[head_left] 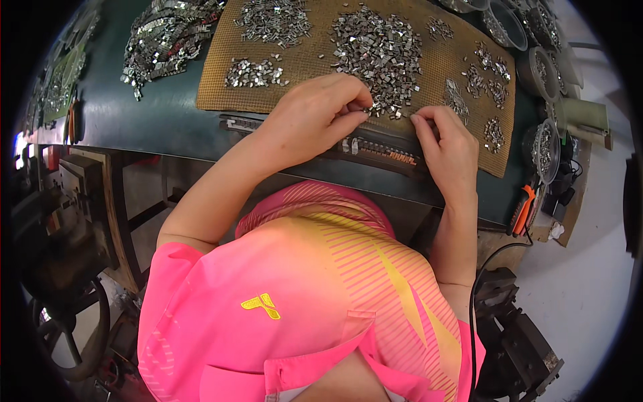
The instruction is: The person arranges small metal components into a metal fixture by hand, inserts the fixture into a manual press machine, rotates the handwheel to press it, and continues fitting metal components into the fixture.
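My left hand (309, 119) is at the near edge of a big heap of small shiny metal pieces (378, 50), its thumb and fingers pinched together. A tiny metal piece seems to sit at those fingertips, too small to name. To the right, my right hand (451, 149) has thumb and forefinger curled close to each other beside the same heap; whatever they hold, if anything, does not show. Between and below the hands lies a long dark bar (382, 151) with a row of small silver and copper-coloured parts along it. My left forearm hides some of the bar.
A tan textured mat (305, 74) covers part of the green table (171, 124) and bears several smaller heaps. Linked metal strips (164, 43) are piled at the far left. Clear tubs (539, 70) of parts line the right side, above orange-handled pliers (524, 209).
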`<state>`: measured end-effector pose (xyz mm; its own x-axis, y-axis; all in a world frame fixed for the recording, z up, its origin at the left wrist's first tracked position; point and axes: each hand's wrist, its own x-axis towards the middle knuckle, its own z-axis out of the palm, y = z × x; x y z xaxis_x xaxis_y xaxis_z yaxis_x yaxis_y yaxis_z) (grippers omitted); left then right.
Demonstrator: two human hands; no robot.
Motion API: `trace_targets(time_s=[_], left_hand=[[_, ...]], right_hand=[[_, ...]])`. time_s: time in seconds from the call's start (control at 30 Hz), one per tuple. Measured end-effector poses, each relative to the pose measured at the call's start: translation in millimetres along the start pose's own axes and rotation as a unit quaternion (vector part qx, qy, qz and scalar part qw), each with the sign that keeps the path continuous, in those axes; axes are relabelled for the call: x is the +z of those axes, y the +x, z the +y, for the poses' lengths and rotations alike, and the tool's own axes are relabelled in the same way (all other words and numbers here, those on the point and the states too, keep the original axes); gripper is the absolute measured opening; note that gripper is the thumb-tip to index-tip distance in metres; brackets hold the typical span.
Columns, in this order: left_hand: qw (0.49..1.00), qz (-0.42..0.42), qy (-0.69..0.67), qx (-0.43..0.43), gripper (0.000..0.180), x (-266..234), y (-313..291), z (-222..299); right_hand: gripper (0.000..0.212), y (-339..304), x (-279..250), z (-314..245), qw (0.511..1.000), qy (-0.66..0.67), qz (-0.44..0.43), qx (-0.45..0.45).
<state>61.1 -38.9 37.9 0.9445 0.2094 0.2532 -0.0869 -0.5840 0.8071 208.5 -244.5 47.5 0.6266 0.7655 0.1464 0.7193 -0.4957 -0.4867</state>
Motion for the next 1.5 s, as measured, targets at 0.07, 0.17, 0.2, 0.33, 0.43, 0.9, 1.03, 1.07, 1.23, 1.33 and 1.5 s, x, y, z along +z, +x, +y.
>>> trace_targets(time_s=[0.07,0.17,0.2,0.33,0.43,0.9,1.03,1.07,1.23,1.33,1.5], left_hand=[[1.0,-0.003,0.006,0.01,0.014,-1,0,-1],[1.0,-0.009,0.015,0.024,0.014,-1,1,3],[0.999,-0.011,0.017,0.027,0.013,0,1,5],[1.0,-0.021,-0.006,0.022,0.012,8,1,10],[0.998,-0.049,0.0,0.036,0.012,16,1,14],[0.994,-0.058,0.013,0.096,0.009,21,2,11],[0.995,-0.043,0.031,0.089,0.01,12,12,6],[0.993,-0.034,0.06,0.101,0.01,10,16,6],[0.983,-0.038,0.125,0.131,0.013,19,32,3],[0.97,-0.042,0.189,0.148,0.013,32,39,2],[0.955,-0.044,0.237,0.174,0.01,39,44,0]], right_hand=[[0.008,-2,2,3,0.998,0.032,0.035,-0.041],[0.009,-2,3,2,0.996,0.028,0.045,-0.075],[0.009,-2,3,0,0.996,0.028,0.046,-0.074],[0.009,0,9,-1,0.996,-0.007,0.04,-0.086],[0.009,0,12,0,0.993,-0.025,0.048,-0.1],[0.007,-5,9,-1,0.992,-0.019,0.059,-0.113],[0.007,-5,9,0,0.991,-0.028,0.06,-0.117],[0.007,-5,8,-1,0.992,-0.027,0.054,-0.114],[0.007,-5,4,-3,0.996,-0.02,0.018,-0.081],[0.007,-6,3,-1,0.996,-0.014,0.022,-0.087],[0.01,-15,-1,-7,0.993,0.043,0.025,-0.107]])
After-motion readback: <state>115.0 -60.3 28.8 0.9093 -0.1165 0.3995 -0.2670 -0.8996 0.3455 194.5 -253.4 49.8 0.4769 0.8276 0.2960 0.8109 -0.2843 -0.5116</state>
